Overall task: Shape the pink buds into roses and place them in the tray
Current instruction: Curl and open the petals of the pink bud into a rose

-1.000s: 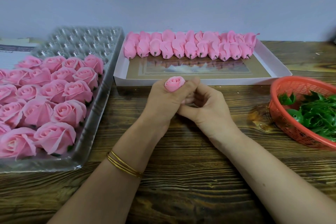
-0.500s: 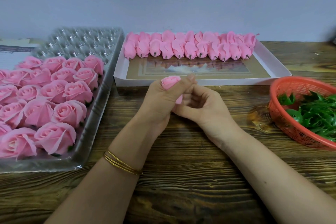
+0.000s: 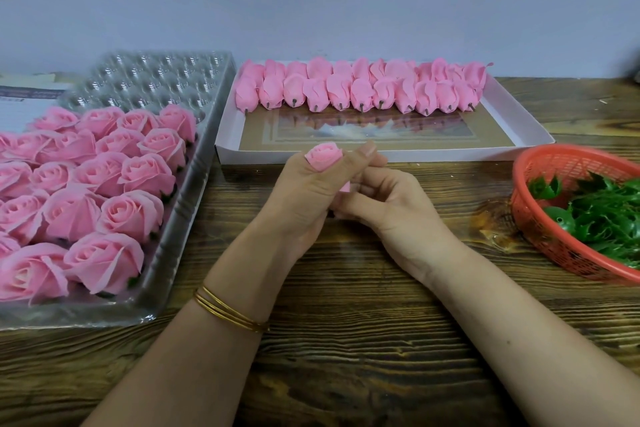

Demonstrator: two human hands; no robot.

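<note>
One pink bud (image 3: 325, 157) fills the curled left hand (image 3: 304, 199); right hand (image 3: 393, 213) apparently pinches its base.

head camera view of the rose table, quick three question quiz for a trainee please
1. True or false: the red plastic mesh basket holds green plastic leaves.
2. Multiple choice: the unshaped pink buds with dark stems lie in A, the white cardboard box; B, the basket; C, a blue bucket.
3. Fill in: the small pink bud sticks up out of the grip of the ___ hand.

Key: 1 true; 2 A; 3 left hand.
</note>
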